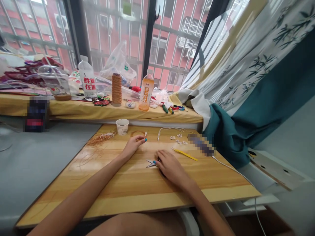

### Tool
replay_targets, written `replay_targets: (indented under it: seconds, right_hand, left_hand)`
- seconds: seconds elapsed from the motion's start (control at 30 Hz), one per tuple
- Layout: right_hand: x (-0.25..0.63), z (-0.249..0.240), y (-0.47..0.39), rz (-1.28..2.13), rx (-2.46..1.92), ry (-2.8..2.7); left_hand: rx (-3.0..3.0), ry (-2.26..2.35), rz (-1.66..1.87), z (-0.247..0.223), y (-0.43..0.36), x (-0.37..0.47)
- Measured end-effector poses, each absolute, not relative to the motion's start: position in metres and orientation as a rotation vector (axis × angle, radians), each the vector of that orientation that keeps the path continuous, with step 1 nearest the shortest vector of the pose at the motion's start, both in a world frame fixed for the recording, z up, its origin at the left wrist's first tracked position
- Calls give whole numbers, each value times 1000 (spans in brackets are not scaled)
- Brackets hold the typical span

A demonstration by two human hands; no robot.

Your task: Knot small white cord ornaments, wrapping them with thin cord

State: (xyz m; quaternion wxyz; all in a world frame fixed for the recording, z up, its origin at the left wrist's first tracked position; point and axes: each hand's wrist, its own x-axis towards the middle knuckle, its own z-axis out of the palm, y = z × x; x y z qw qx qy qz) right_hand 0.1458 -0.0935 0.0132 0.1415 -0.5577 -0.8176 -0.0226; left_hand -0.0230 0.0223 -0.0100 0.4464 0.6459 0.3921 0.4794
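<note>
My left hand is closed in a pinch on a small white cord loop, just above the wooden tabletop. A brown thread ring shows behind those fingers. My right hand curls over the handles of a pair of scissors, which lie low on the table with their blades parted and pointing left. The handles are mostly hidden under the fingers. To the right of this hand lies a yellow tool with a pale tip, and beyond it are several small white knotted pieces.
A paper cup stands at the table's back edge, beside a heap of brown thread offcuts. White cord and a blurred dark device lie at right. The sill holds a thread spool and bottles.
</note>
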Motion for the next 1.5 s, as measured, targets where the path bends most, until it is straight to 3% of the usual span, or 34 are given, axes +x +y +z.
replay_targets:
  seconds: [0.37, 0.7, 0.93, 1.27, 1.5]
  right_hand:
    - [132, 24, -29, -417, -1849, -2260]
    - [141, 20, -41, -362, -1995, -2041]
    - [160, 15, -52, -318, -2391, -1707]
    - [146, 19, -46, -414, -2166, -1831]
    - [129, 17, -45, -238, -1613, -2147]
  left_hand:
    - [1368, 890, 1297, -7, 18, -23]
    - [1309, 886, 1271, -4, 16, -26]
    - [1292, 972, 1210, -3, 13, -25]
    - [1319, 897, 1227, -6, 15, -25]
    - [1241, 922, 1185, -4, 15, -26]
